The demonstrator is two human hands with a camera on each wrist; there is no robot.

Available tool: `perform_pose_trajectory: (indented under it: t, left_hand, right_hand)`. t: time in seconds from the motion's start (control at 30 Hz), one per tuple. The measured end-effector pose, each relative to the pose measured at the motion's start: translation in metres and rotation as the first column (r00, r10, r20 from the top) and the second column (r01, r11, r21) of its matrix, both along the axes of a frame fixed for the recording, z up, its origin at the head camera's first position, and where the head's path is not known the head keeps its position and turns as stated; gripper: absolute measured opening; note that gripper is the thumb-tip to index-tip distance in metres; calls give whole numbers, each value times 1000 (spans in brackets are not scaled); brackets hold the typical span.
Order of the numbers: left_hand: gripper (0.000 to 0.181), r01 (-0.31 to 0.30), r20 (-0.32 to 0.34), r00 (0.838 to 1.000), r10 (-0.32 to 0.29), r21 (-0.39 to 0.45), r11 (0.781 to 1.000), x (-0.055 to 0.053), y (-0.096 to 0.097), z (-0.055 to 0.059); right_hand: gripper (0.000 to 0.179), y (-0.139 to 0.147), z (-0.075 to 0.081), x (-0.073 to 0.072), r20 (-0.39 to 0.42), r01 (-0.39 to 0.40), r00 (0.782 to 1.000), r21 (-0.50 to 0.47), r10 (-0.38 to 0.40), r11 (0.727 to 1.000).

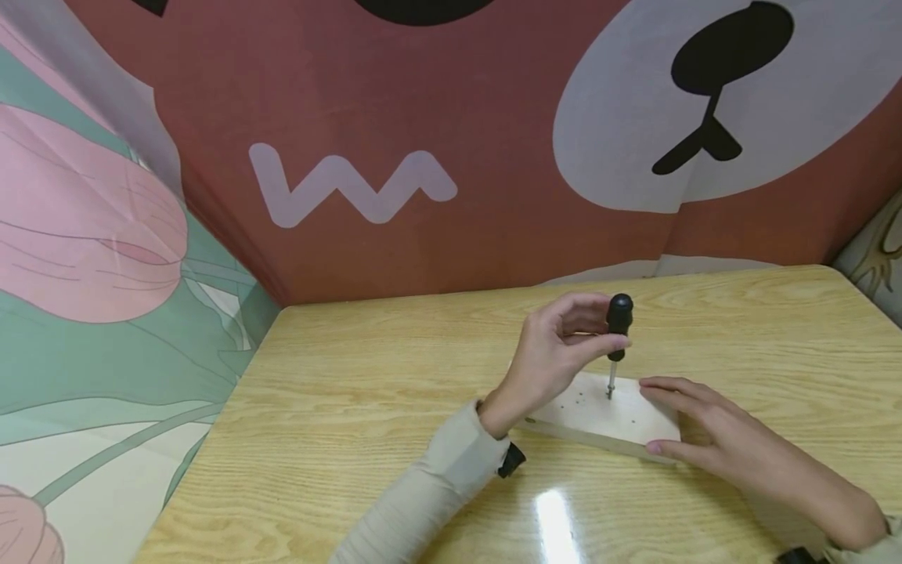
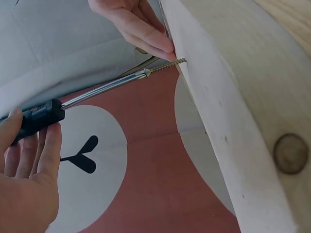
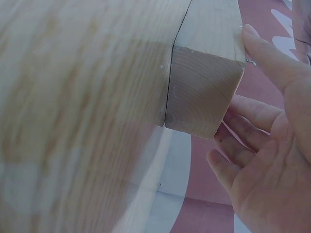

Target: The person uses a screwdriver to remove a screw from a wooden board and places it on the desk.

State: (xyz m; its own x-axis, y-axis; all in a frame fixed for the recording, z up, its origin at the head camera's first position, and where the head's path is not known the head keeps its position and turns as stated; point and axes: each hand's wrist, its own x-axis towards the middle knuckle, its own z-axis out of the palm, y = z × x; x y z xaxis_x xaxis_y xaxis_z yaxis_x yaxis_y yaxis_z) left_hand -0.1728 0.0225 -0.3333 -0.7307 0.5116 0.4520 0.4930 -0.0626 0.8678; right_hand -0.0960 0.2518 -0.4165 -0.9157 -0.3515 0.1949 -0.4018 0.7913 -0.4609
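Note:
My left hand (image 1: 543,356) holds the black handle of a screwdriver (image 1: 619,317) between thumb and fingers. The screwdriver stands nearly upright, its steel shaft pointing down. At its tip is a screw (image 2: 165,66), whose point meets the face of a pale wooden block (image 1: 599,427); most of the thread shows outside the wood. My right hand (image 1: 719,431) grips the block's right end, thumb on the near edge and fingers at the far edge. The right wrist view shows the block's square end (image 3: 201,92) beside that hand. Several small dark holes dot the block's top.
The block lies on a light wood-grain table (image 1: 352,392). Behind the table hangs a red-brown cloth (image 1: 423,258) with a cartoon face, and a flower-print cloth (image 1: 92,235) hangs at the left. A dark knot (image 2: 291,153) marks the block's side.

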Motion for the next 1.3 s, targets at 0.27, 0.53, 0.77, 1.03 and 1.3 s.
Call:
perform_pose_trajectory:
  t: [0.27, 0.53, 0.77, 1.03, 1.3]
  left_hand:
    - [35, 34, 53, 998, -33, -27, 999, -1, -3, 3]
    - [40, 22, 63, 998, -16, -92, 996, -1, -6, 7]
    - [39, 28, 76, 997, -24, -59, 998, 0, -6, 6]
    - [38, 29, 78, 997, -24, -55, 998, 2, -5, 5]
    - [41, 28, 41, 999, -24, -98, 995, 1, -7, 6]
  right_hand:
    - [68, 0, 0, 0, -11, -4, 1000, -5, 4, 1000]
    - [68, 0, 0, 0, -15, 4, 1000, -7, -4, 1000]
    - [69, -1, 2, 0, 12, -5, 1000, -21, 6, 1000]
    - [69, -1, 2, 0, 5, -2, 1000, -15, 2, 1000]
    - [69, 0, 1, -1, -8, -9, 1000, -10, 8, 1000]
